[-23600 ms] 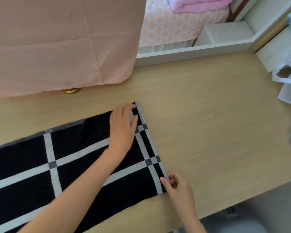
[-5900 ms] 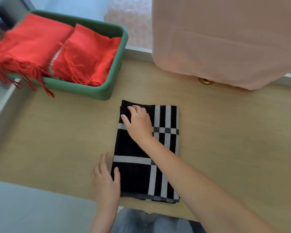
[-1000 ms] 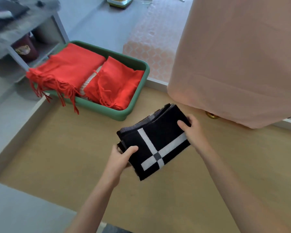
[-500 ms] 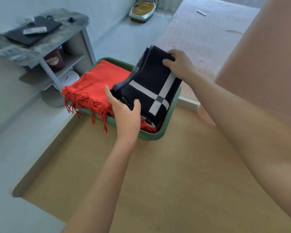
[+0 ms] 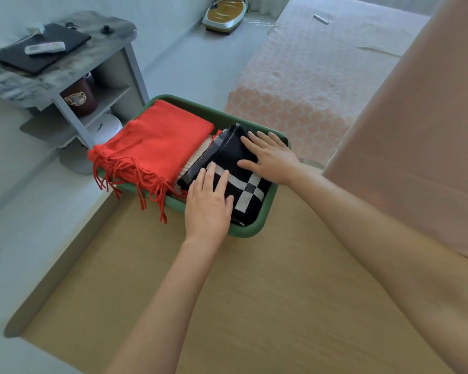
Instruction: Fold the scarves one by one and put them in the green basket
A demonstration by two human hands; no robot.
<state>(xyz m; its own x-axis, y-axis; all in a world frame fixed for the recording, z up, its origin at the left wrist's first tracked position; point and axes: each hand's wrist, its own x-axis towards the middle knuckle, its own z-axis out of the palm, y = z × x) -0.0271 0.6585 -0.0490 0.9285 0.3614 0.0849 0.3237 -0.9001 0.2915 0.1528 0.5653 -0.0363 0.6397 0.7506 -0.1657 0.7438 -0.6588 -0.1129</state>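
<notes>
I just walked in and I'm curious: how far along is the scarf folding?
Done: a folded red fringed scarf lies at the left of the green basket, and the folded black-and-white scarf lies at its right. In hand: the left hand and right hand rest flat on the black-and-white scarf. Left: the wooden table shows no other scarf, so this may be the last; beyond the view I cannot tell.

No text can be read. At ten o'clock, the dark red jar [image 5: 77, 99] on the shelf [image 5: 113, 93] carries a pale label, too blurred to make out. Just below it, the white appliance [image 5: 103, 127] bears a small dark mark, too small to read. Any print on the remote [image 5: 45, 47], at eleven o'clock, is smeared.
</notes>
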